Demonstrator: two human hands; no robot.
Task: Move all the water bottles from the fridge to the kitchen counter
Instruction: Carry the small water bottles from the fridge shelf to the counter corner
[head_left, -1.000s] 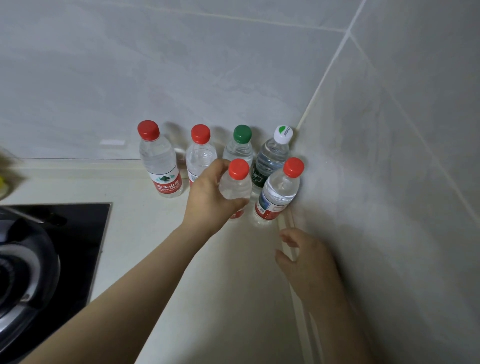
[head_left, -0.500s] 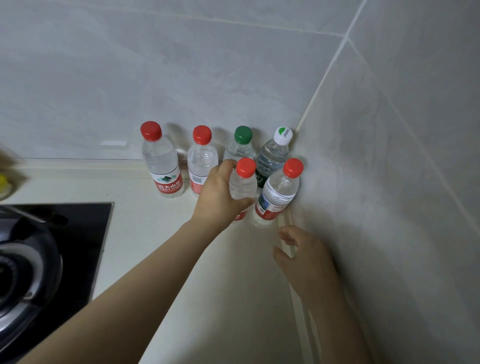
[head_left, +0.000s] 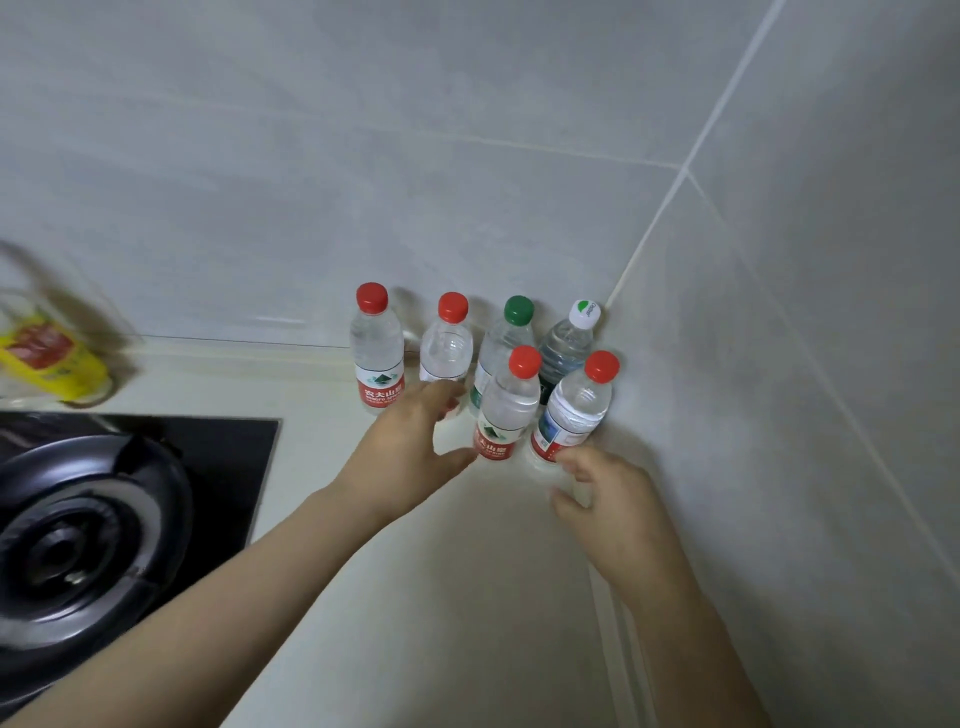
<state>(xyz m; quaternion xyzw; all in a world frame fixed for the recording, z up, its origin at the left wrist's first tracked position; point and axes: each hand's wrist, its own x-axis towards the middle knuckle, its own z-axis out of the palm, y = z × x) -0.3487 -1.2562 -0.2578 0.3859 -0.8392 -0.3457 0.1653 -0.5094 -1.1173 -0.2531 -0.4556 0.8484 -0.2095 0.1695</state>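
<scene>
Nearest you, by the left edge of the counter (head_left: 415, 597), sits the black hob (head_left: 228, 452) with its round burner (head_left: 78, 535). Both your forearms reach from the near edge toward the far right corner, where the two tiled walls meet.

Your left hand (head_left: 410, 457) is spread wide and holds nothing. Its thumb tip lies just beside the base of the front-left bottle (head_left: 506, 410); I cannot tell whether it touches. Its fingertips pass in front of the lower part of a bottle in the back row. Your right hand (head_left: 615, 506) hovers close to the counter's right edge, fingers loosely curled around nothing, just short of the foot of the front-right bottle (head_left: 571, 415).

Those two front bottles stand upright on the counter, side by side, both with red caps and red-banded labels. The front-right one is close to the right wall (head_left: 805, 415).

Behind them four more bottles stand upright in a row along the back edge, against the back wall (head_left: 363, 182). From the left they are the red-label bottle (head_left: 378, 364), the second red-capped bottle (head_left: 448, 345), the green-capped bottle (head_left: 504, 343), and, deepest in the corner, the white-capped bottle (head_left: 569, 340).

Far off along the back edge, at the left, a blurred yellow package (head_left: 49, 361) rests by the wall.
</scene>
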